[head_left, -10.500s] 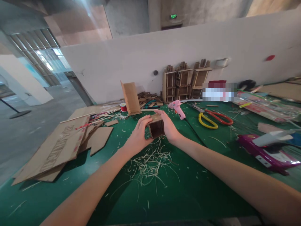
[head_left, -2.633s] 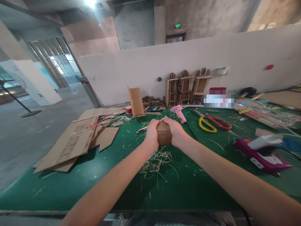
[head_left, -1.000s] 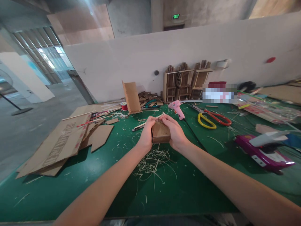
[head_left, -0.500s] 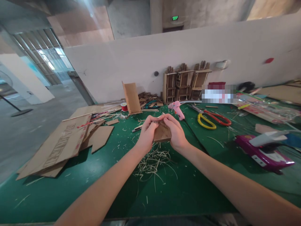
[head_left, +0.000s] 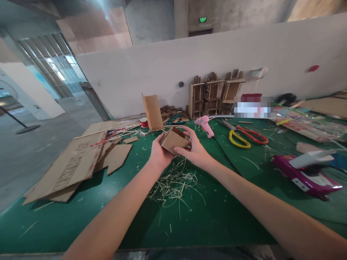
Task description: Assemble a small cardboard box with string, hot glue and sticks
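Observation:
A small open cardboard box (head_left: 173, 141) is held tilted above the green table, its hollow side showing toward the upper right. My left hand (head_left: 159, 153) grips it from the left and underneath. On the other side my right hand (head_left: 195, 147) holds it too, thumb on the near face and fingers at the far edge; some fingertips are hidden behind it. Below the hands lies a loose heap of thin pale shavings (head_left: 176, 186). A pink glue gun (head_left: 205, 126) rests just beyond my right hand.
Cardboard sheets (head_left: 73, 162) cover the table's left. Behind stand a bent cardboard piece (head_left: 153, 112), a red spool (head_left: 144, 122) and several cardboard structures (head_left: 211, 97) against the wall. Scissors (head_left: 240, 139) with yellow and red handles and a purple power strip (head_left: 306, 177) lie on the right.
Both hands have turned and tilted the box, so its open hollow shows now. My left hand has shifted lower left under it, and my right fingers have spread along its right side.

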`<act>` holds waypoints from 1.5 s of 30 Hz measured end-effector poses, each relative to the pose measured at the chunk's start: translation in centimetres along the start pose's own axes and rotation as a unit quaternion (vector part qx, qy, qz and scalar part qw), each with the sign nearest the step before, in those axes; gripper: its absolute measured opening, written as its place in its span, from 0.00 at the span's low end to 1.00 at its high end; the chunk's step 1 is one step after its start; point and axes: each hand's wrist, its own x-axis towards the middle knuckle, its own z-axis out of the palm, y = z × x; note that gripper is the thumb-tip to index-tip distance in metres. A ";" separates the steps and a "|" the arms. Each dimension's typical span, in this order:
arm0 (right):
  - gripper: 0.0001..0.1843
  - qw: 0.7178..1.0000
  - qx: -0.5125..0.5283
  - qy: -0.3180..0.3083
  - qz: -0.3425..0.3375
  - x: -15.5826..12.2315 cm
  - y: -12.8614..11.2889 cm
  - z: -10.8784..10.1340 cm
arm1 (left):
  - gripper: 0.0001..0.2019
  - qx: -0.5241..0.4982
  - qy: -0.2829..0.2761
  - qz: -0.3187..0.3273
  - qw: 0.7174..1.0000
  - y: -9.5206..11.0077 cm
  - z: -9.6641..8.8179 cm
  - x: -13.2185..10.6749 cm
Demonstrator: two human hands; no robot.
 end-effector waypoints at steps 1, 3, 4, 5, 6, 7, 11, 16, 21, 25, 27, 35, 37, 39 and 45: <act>0.45 1.000 -0.010 0.009 -0.003 0.1 -0.2 0.0 | 0.13 0.001 -0.010 -0.014 1.000 0.1 0.1 0.0; 0.43 0.999 -0.030 0.039 -0.014 0.4 -0.5 -0.4 | 0.13 0.024 0.004 -0.007 1.000 0.3 0.1 0.0; 0.42 0.997 -0.051 0.052 -0.028 0.6 -0.7 -0.7 | 0.14 0.053 0.038 0.033 0.997 0.4 0.1 0.1; 0.40 0.993 -0.087 0.062 -0.052 0.7 -0.9 -1.1 | 0.14 0.093 0.079 0.091 0.988 0.6 -0.1 0.1; 0.38 0.985 -0.136 0.065 -0.083 0.8 -1.2 -1.5 | 0.16 0.141 0.115 0.159 0.970 0.7 -0.3 0.1; 0.37 0.971 -0.196 0.061 -0.121 0.9 -1.4 -1.9 | 0.18 0.195 0.135 0.228 0.944 0.9 -0.5 0.1; 0.38 0.928 -0.309 0.014 -0.208 0.4 -2.3 -2.3 | 0.23 0.371 0.022 0.382 0.846 1.0 -0.8 -0.4; 0.31 0.923 -0.316 -0.012 -0.222 -0.1 -3.2 -1.7 | 0.18 0.421 -0.117 0.354 0.827 0.7 -0.5 -0.9; 0.31 0.927 -0.318 -0.040 -0.194 -0.1 -2.8 -2.0 | 0.14 0.455 -0.078 0.311 0.831 0.7 -0.6 -0.6; 0.37 0.937 -0.312 -0.074 -0.142 0.3 -1.9 -1.8 | 0.14 0.416 -0.068 0.296 0.857 0.3 -0.5 -0.3; 0.39 0.942 -0.300 -0.085 -0.121 0.4 -1.7 -1.6 | 0.15 0.425 -0.062 0.300 0.852 -0.1 -0.5 -0.1; 0.40 0.945 -0.302 -0.096 -0.079 0.6 -1.7 -2.0 | 0.15 0.469 -0.049 0.293 0.831 -1.0 -0.4 0.2; 0.41 0.943 -0.310 -0.099 -0.064 0.8 -1.7 -2.0 | 0.15 0.471 -0.041 0.287 0.833 -0.9 -0.4 0.3; 0.42 0.942 -0.315 -0.098 -0.063 1.0 -1.7 -2.0 | 0.15 0.469 -0.033 0.281 0.836 -0.8 -0.3 0.4; 0.41 0.940 -0.314 -0.117 -0.068 1.2 -0.3 -2.1 | 0.14 0.502 -0.014 0.258 0.826 -1.3 -0.8 0.9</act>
